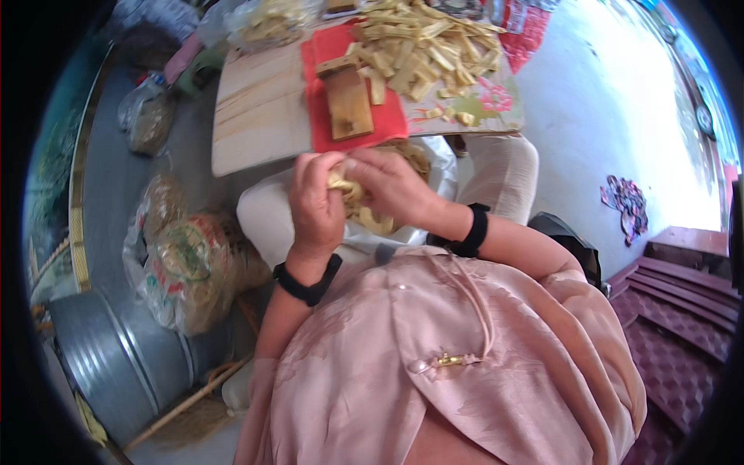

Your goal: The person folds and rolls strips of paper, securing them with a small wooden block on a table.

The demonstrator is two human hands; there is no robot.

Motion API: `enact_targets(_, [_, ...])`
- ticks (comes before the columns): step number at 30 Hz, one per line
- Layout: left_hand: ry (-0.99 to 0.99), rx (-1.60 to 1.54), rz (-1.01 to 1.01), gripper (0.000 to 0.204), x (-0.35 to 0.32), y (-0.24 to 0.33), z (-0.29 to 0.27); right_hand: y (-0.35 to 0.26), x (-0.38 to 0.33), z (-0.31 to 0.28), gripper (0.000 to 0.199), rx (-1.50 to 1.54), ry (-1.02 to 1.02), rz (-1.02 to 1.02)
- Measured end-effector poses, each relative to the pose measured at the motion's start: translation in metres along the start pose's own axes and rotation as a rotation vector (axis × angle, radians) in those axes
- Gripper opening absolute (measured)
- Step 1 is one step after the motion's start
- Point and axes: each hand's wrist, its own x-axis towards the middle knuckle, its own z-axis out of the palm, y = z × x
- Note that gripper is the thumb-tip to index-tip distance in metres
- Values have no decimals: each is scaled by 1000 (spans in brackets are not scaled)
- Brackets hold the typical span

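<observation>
My left hand and my right hand meet in front of the table's near edge. Both have their fingers closed on a pale yellow strip, partly covered by the fingers. Below them, between my knees, a white plastic bag holds more pale yellow curled pieces. Just beyond my hands, a brown wooden block with a raised far end rests on a red cloth. A large heap of pale yellow strips lies on the table behind it.
The pale wooden table has small scraps at its right. On the left floor stand filled plastic bags, a metal drum and a wooden-handled broom. Dark red steps and a crumpled patterned cloth are at right.
</observation>
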Motion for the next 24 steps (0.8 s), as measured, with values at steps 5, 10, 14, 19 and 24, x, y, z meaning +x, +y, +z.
enact_targets(5, [-158, -166, -128, 8, 4, -5, -9, -15, -8, -18, 24, -896, -96, -569])
enact_targets(10, [-256, -1278, -732, 14, 5, 9, -13, -22, -6, -19, 18, -445, 21, -404])
enact_targets(14, [-191, -839, -431, 9, 9, 1, -2, -32, -14, -20, 20, -186, -226, -217])
enact_targets(19, [-90, -713, -529, 10, 3, 7, -3, -26, -10, -20, 23, -165, -50, -178])
enact_targets(24, [-49, -645, -487, 8, 5, 6, 1, -21, -6, -22, 27, -69, 59, 25])
